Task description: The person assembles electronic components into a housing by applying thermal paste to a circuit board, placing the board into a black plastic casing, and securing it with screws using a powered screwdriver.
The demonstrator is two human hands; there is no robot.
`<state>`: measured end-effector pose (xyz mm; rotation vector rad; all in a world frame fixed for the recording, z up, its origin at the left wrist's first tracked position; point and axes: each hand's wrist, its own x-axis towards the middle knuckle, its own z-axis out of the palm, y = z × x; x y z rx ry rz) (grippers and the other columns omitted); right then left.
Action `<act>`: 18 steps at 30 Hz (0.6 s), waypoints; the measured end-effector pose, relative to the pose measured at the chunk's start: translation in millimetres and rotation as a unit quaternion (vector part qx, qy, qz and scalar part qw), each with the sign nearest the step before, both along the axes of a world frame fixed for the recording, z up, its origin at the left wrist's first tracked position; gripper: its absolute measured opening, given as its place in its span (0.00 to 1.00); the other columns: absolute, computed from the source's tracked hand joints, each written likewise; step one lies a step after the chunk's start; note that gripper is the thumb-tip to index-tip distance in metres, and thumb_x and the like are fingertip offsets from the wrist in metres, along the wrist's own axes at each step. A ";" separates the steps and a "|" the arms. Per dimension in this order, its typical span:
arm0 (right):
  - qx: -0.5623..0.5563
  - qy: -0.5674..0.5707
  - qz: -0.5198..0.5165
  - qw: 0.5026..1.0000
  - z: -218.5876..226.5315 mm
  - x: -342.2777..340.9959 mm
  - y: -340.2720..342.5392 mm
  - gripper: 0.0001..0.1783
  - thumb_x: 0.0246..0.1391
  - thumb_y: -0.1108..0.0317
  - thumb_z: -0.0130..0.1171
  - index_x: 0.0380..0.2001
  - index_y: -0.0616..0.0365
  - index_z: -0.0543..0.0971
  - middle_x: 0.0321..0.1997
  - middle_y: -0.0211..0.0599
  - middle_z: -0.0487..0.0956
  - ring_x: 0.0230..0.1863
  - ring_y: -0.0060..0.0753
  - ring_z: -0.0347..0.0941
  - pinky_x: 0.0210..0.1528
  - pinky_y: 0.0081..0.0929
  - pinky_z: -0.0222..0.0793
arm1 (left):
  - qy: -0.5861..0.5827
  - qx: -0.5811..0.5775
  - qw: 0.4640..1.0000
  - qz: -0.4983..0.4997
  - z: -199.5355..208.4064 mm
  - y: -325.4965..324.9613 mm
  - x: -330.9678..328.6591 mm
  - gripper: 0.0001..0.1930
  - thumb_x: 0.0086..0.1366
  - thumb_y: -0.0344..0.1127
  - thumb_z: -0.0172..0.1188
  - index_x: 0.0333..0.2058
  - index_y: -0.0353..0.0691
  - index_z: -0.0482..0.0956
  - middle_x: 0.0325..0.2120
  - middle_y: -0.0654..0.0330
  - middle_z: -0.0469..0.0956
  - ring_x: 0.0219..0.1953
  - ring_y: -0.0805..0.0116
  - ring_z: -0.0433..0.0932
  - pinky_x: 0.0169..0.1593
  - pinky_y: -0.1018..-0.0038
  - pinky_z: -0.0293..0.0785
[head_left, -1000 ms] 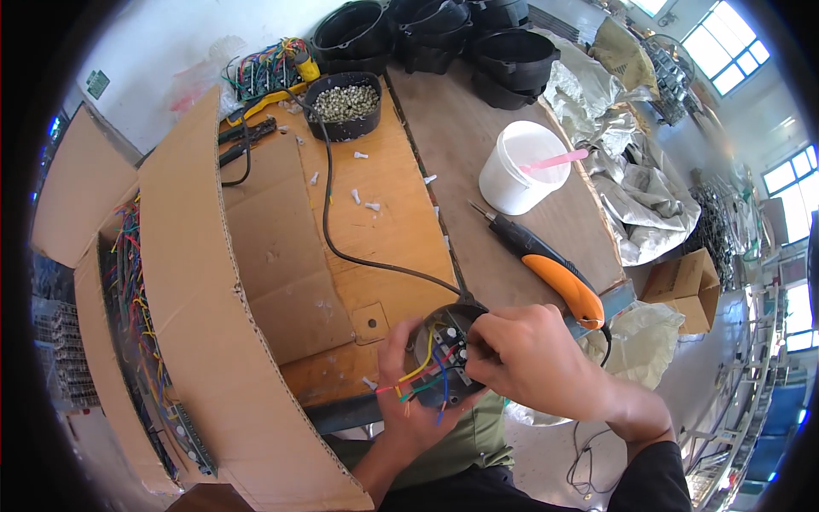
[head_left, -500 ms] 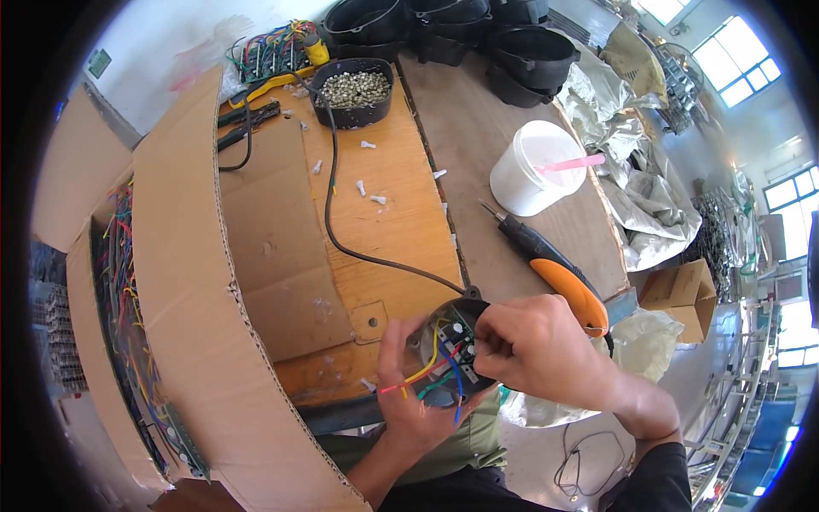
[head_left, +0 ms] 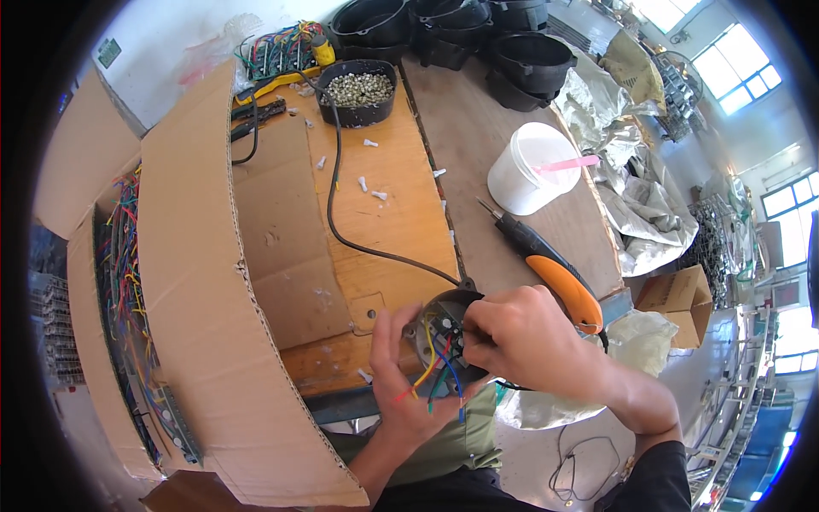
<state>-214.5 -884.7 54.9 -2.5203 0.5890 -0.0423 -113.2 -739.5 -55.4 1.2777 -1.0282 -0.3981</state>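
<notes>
1. One desk (head_left: 503, 171), wood-topped, carrying the items below.
2. One large cardboard box (head_left: 196, 282) at 9 o'clock, flaps open, with a mass of coloured wires (head_left: 124, 247) inside.
3. A stack of black round housings (head_left: 478, 34) at 12 o'clock; exact count cannot be told.
4. One white tub (head_left: 525, 171) at 2 o'clock, a pink stick lying across its rim.
5. One orange-and-black powered screwdriver (head_left: 550, 269) at 3 o'clock, lying on the desk just beside the right hand.
6. One black bowl of small metal parts (head_left: 357, 90) at 12 o'clock.
7. One black round housing (head_left: 444, 333), at the desk's near edge, 6 o'clock, one black cable running from it.
8. Left hand (head_left: 401, 392): grip closed around the housing from below.
9. Right hand (head_left: 529, 341): grip narrow, fingertips pinched inside the housing; what it pinches cannot be told.
10. Four loose wires counted (yellow, red, blue, green) (head_left: 439, 375), hanging out over the left palm.
</notes>
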 end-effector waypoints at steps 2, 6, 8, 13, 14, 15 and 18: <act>-0.038 0.041 -0.006 0.998 -2.5 0.3 2.2 0.08 0.42 0.68 0.66 0.21 0.58 0.77 0.21 0.38 0.78 0.25 0.47 0.77 0.27 0.41 0.72 | -0.025 0.016 0.999 0.011 2.5 -0.9 -0.2 0.66 0.41 0.40 0.85 0.68 0.31 0.41 0.61 0.43 0.61 0.59 0.53 0.69 0.62 0.60 0.68; -0.049 0.115 -0.017 0.992 2.8 5.7 4.9 0.09 0.43 0.65 0.66 0.21 0.56 0.76 0.21 0.36 0.78 0.25 0.47 0.77 0.26 0.42 0.71 | -0.009 0.017 0.999 0.034 13.0 -5.4 1.4 0.58 0.40 0.43 0.85 0.64 0.26 0.55 0.55 0.44 0.70 0.56 0.53 0.73 0.57 0.62 0.70; -0.058 0.127 -0.026 0.990 2.3 6.0 8.1 0.10 0.43 0.64 0.66 0.21 0.56 0.76 0.21 0.35 0.78 0.24 0.47 0.77 0.26 0.42 0.71 | 0.019 0.027 0.999 0.041 8.9 -2.5 -1.2 0.56 0.40 0.43 0.85 0.62 0.26 0.58 0.55 0.45 0.70 0.56 0.55 0.73 0.58 0.63 0.70; -0.059 0.138 -0.042 0.988 1.1 7.4 10.8 0.11 0.44 0.63 0.66 0.21 0.56 0.75 0.21 0.34 0.78 0.23 0.47 0.77 0.24 0.43 0.71 | 0.025 0.032 0.999 0.028 6.5 -3.5 -0.5 0.55 0.40 0.42 0.84 0.62 0.26 0.59 0.55 0.45 0.71 0.55 0.56 0.74 0.59 0.64 0.70; -0.062 0.141 -0.046 0.987 0.7 7.5 11.4 0.11 0.44 0.63 0.66 0.21 0.56 0.75 0.21 0.34 0.78 0.22 0.47 0.77 0.24 0.43 0.71 | 0.021 0.035 0.999 0.023 7.0 -3.1 0.7 0.55 0.40 0.42 0.84 0.62 0.26 0.59 0.55 0.45 0.71 0.55 0.56 0.75 0.59 0.64 0.70; -0.063 0.139 -0.043 0.987 0.3 6.8 12.0 0.11 0.44 0.63 0.66 0.21 0.56 0.75 0.22 0.34 0.78 0.22 0.47 0.77 0.24 0.43 0.71 | 0.017 0.038 0.999 0.017 7.7 -2.6 1.5 0.55 0.40 0.41 0.84 0.62 0.26 0.59 0.55 0.45 0.71 0.55 0.56 0.75 0.59 0.64 0.70; -0.061 0.141 -0.036 0.987 1.1 4.6 12.6 0.12 0.45 0.62 0.66 0.22 0.56 0.75 0.22 0.33 0.78 0.22 0.46 0.78 0.24 0.43 0.72 | 0.072 0.037 0.997 0.010 12.1 -2.7 -2.5 0.56 0.40 0.41 0.85 0.63 0.26 0.58 0.57 0.45 0.70 0.55 0.56 0.75 0.60 0.64 0.70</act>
